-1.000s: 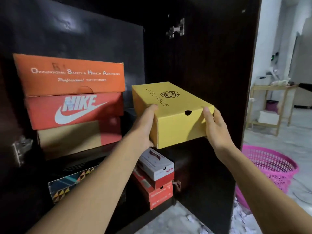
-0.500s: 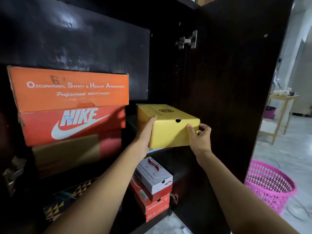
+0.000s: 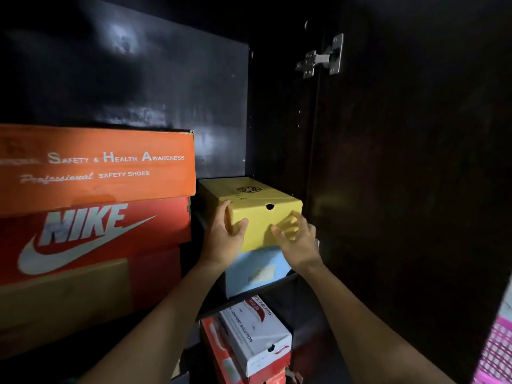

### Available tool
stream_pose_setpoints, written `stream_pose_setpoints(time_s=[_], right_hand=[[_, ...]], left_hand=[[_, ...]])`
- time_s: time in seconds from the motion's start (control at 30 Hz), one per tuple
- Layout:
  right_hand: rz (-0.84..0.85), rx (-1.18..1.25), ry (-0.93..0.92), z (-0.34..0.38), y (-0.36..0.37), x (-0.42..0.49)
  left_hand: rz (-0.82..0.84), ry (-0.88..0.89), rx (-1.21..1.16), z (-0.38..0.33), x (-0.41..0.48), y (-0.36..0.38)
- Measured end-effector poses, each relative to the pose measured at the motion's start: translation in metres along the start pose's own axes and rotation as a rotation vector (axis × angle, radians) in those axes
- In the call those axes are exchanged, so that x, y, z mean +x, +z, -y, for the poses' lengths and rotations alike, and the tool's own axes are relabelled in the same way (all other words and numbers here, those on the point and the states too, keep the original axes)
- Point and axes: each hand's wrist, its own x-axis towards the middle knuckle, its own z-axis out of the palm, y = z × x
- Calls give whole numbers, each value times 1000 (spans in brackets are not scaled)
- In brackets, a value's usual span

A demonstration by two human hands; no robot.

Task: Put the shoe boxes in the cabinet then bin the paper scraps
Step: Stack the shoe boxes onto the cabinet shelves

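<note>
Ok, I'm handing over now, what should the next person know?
Left hand grips the yellow shoe box at its front left corner; right hand presses on its front face.
Done: it rests on a light blue box in the cabinet, right of the Nike box.
Left: release it, then bin the paper scraps, not in view; pink basket at right edge.

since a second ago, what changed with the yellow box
The yellow box went deeper into the cabinet and sits on the light blue box. The left hand still grips its corner; the right hand moved onto its front face. The orange box and Nike box stayed.
</note>
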Motion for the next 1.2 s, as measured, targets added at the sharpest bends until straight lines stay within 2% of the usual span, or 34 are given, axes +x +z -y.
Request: stream_pose_setpoints(time_s=[0.33, 0.47, 0.67, 0.8, 1.03, 1.2], right_hand=[[100, 9, 7, -23, -15, 15], [95, 91, -3, -25, -43, -27], [12, -49, -5, -47, -93, -133], [-50, -146, 43, -72, -124, -209], [-109, -290, 255, -153, -166, -331], [-134, -267, 484, -229, -188, -422]], left_hand=[[17, -13, -18, 12, 12, 17], [69, -106, -80, -2, -8, 15], [146, -164, -121, -22, -85, 21], [299, -149, -178, -19, -153, 48], [734, -164, -84, 18, -278, 111], [946, -323, 3, 56, -398, 148]])
